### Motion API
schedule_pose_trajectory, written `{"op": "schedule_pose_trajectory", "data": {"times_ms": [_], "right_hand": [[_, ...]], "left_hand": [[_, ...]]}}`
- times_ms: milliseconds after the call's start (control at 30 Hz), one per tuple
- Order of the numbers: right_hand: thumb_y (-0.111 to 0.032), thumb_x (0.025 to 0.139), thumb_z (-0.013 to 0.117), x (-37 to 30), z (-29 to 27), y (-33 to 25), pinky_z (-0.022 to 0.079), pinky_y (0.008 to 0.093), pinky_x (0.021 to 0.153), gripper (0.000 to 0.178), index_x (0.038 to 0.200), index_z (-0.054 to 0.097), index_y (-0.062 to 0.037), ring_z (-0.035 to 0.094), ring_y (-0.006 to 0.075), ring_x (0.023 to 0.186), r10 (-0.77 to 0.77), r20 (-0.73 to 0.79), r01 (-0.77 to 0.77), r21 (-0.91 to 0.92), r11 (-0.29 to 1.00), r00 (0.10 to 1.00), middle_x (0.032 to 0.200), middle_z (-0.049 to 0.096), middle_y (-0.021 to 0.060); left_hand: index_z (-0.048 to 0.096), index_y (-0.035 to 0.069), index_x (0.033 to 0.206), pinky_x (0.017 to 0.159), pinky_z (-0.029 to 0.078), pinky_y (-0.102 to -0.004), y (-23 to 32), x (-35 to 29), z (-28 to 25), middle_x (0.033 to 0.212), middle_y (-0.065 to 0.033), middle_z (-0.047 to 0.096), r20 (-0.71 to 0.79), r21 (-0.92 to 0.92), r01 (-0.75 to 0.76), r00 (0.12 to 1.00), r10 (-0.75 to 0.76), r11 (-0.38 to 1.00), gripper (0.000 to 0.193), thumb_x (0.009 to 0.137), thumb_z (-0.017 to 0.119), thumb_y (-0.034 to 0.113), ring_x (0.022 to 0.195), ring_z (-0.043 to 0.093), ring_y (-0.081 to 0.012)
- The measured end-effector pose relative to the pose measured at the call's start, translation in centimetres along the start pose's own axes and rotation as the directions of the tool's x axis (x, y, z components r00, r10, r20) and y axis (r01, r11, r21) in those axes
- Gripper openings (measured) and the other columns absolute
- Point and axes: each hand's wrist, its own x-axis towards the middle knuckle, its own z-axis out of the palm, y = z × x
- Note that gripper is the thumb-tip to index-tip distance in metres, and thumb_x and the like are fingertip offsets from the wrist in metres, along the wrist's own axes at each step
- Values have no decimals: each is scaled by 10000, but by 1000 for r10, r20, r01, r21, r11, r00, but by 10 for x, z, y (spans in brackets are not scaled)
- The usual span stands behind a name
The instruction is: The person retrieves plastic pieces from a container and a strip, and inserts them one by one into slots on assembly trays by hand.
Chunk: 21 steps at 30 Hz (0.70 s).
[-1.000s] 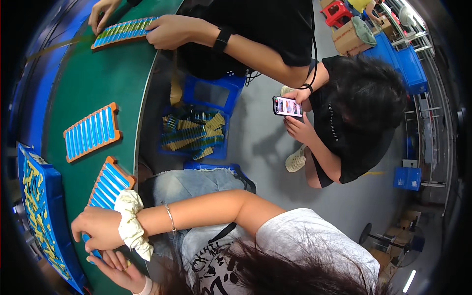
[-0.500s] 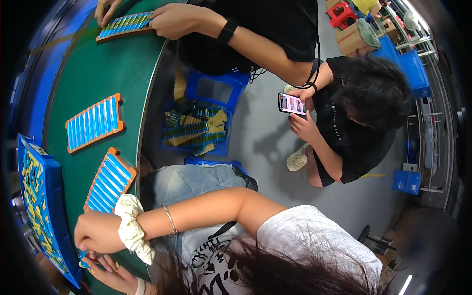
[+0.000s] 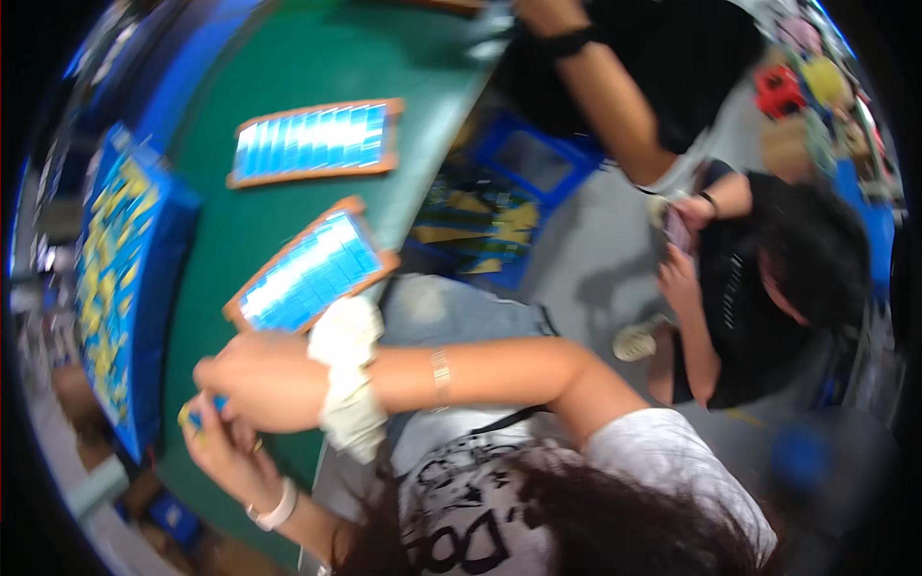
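Near the table edge [image 3: 300, 456], left hand [image 3: 226, 453] is pinching a blue piece [image 3: 195, 420], seemingly mid-handling, needing steadiness, right hand [image 3: 264, 379] hiding its grip.

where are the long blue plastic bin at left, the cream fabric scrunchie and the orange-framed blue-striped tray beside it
Long blue plastic bin [image 3: 163, 283], head view: side wall.
Cream fabric scrunchie [image 3: 350, 379], head view: middle of the fabric.
Orange-framed blue-striped tray [image 3: 388, 261], head view: frame's right corner.

I have a small blue piece [image 3: 220, 403] pinched in my left hand [image 3: 230, 459], just by my right hand [image 3: 264, 379], blurred and mostly hidden by fingers, its tilt unclear
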Motion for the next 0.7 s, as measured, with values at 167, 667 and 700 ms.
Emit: {"op": "schedule_pose_trajectory", "data": {"times_ms": [167, 667, 700], "right_hand": [[-139, 742, 666, 33, -49, 13, 513, 402, 736, 189, 920, 679, -77, 648, 311, 796, 7, -130, -18, -88, 996, 991, 833, 667, 149], [-361, 705, 739, 43, -45, 40, 326, 413, 785, 331, 923, 640, -132, 548, 234, 969, 210, 192, -31, -664, 747, 959, 909, 633, 21], [-376, 699, 742, 42, -44, 41, 331, 418, 783, 351, 932, 641, -133, 555, 241, 962, 206, 162, -47, -667, 743, 965, 912, 634, 25]], "left_hand": [[482, -3, 1117, 392, 246, -192, 2, -3, -1, 738, -11, 420, 255, -547, 281, 953, -162, 789, 247, 974, 405, 182, 516, 330, -55], [484, 7, 1098, 386, 258, -186, -14, -19, 2, 676, -11, 422, 305, -358, 425, 895, -326, 831, 217, 990, 388, 169, 451, 321, -45], [485, 7, 1098, 386, 256, -187, -13, -19, 1, 675, -11, 420, 300, -360, 423, 896, -326, 832, 218, 989, 389, 170, 451, 321, -45]]}}
